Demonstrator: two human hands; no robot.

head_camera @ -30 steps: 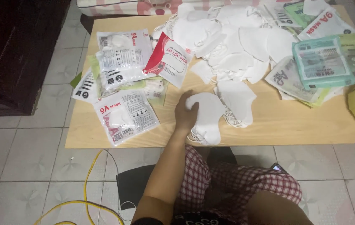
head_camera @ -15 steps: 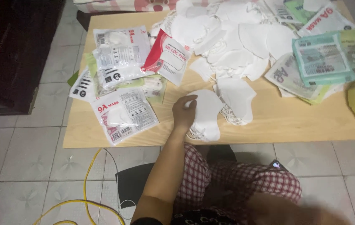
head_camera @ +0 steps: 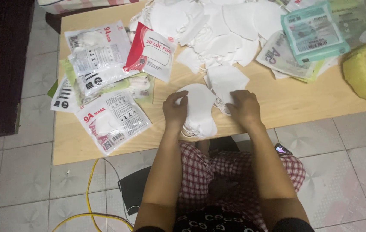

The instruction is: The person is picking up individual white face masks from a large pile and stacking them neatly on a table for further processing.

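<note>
White face masks, small stack (head_camera: 198, 109): centre frame, near table edge. Left hand (head_camera: 175, 111) pinches its left rim; right hand (head_camera: 244, 107) rests palm-down on a second mask (head_camera: 226, 81) just beside, grasp cannot be told. Loose mask heap (head_camera: 208, 25): upper centre, apparently unsorted. Sealed mask packets (head_camera: 101, 81): left, seemingly finished. Teal packets (head_camera: 314, 32): upper right. Wooden table (head_camera: 286, 103).

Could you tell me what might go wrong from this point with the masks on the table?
The mask stack under the left hand lies close to the table's near edge, so a nudge might tip some onto the floor. The right hand rests on ear loops that may snag. The loose mask pile could mix with the stack.
</note>
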